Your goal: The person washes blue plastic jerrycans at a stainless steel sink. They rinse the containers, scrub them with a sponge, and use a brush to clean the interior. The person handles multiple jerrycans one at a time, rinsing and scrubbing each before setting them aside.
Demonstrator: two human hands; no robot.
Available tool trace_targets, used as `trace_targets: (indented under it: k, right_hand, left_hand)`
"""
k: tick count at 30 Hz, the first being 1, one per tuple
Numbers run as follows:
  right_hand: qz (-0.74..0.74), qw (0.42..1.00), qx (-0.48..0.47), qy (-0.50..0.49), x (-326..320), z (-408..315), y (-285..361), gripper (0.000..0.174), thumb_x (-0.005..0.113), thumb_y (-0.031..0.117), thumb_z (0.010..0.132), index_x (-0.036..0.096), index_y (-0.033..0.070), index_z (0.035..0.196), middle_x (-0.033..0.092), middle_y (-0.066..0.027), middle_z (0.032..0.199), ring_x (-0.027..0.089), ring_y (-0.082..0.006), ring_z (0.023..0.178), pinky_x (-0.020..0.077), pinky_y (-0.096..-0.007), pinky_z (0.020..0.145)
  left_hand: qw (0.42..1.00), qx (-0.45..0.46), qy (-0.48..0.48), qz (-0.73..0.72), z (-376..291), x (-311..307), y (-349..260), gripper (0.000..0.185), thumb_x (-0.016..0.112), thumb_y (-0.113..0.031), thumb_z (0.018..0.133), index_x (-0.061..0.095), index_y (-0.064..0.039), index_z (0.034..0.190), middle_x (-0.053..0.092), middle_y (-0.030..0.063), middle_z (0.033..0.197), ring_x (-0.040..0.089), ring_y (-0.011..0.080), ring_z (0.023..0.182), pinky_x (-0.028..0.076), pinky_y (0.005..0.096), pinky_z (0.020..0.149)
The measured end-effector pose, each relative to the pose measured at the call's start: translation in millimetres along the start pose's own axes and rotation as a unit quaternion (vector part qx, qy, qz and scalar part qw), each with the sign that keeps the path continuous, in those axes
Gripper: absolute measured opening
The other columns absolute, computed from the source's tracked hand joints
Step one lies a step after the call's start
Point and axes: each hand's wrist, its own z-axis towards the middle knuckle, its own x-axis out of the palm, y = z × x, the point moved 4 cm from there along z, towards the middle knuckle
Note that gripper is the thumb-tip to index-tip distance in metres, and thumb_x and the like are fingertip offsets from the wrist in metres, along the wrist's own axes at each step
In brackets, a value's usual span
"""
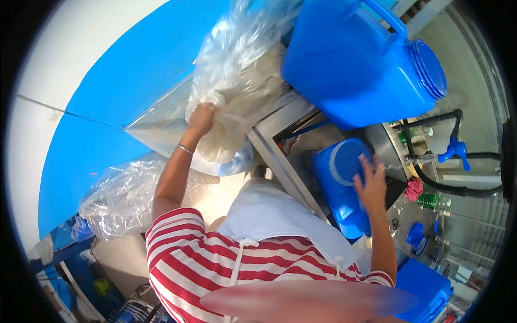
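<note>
My left hand point(203, 118) is closed around the gathered neck of a clear plastic bag point(238, 56), whose lower part spreads out below my fist. With fingers apart, my right hand point(370, 185) is over a blue plastic jug point(337, 194) that lies tilted in a metal-rimmed sink; whether the fingertips touch it I cannot tell. A larger blue plastic jerrycan point(355, 60) with a ribbed round cap and a handle stands beyond it.
A blue-handled tap point(455, 153) with black pipes is at the right, near a pink cloth point(413, 189) and a green bottle point(432, 200). Another blue jerrycan point(422, 288) stands lower right. More clear plastic point(121, 198) lies left, by a blue-and-white wall point(105, 89).
</note>
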Motion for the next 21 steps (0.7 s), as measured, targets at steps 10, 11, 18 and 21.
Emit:
trace_targets:
  k: [10, 11, 18, 21]
  right_hand:
    - [-0.131, 0.945, 0.271, -0.125, 10, 72, -160, 0.052, 0.048, 0.037, 0.097, 0.042, 0.006, 0.138, 0.044, -0.0322, 0.125, 0.052, -0.0478, 0.106, 0.0447, -0.0486, 0.092]
    - [-0.135, 0.948, 0.257, -0.134, 10, 73, -160, 0.052, 0.048, 0.037, 0.097, 0.043, 0.006, 0.138, 0.044, -0.0326, 0.125, 0.052, -0.048, 0.106, 0.0446, -0.0487, 0.092]
    - [-0.233, 0.946, 0.218, -0.057, -1, 59, -108, 0.058, 0.061, 0.039, 0.089, 0.047, 0.007, 0.137, 0.041, -0.0325, 0.129, 0.048, -0.0482, 0.115, 0.0436, -0.0501, 0.095]
    - [-0.204, 0.965, 0.152, -0.063, -13, 56, -58, 0.061, 0.063, 0.039, 0.087, 0.047, 0.008, 0.137, 0.044, -0.0319, 0.127, 0.048, -0.0475, 0.115, 0.0441, -0.0503, 0.094]
  left_hand:
    - [0.941, -0.268, 0.035, -0.206, -38, 175, 80, 0.029, 0.056, -0.017, 0.08, 0.068, -0.005, 0.104, 0.062, 0.0241, 0.113, 0.061, 0.0359, 0.102, 0.049, 0.0437, 0.087]
    - [0.938, -0.277, 0.051, -0.204, -40, 175, 73, 0.03, 0.056, -0.018, 0.08, 0.068, -0.005, 0.104, 0.062, 0.0239, 0.113, 0.061, 0.036, 0.102, 0.049, 0.0438, 0.087]
    - [0.927, -0.19, 0.129, -0.298, -53, 109, 89, 0.03, 0.056, -0.019, 0.081, 0.067, -0.004, 0.104, 0.063, 0.0225, 0.111, 0.061, 0.0363, 0.101, 0.049, 0.044, 0.087]
    - [0.948, -0.161, 0.143, -0.236, -66, 88, 87, 0.03, 0.056, -0.02, 0.081, 0.067, -0.004, 0.104, 0.063, 0.0219, 0.11, 0.061, 0.0364, 0.1, 0.05, 0.0441, 0.086]
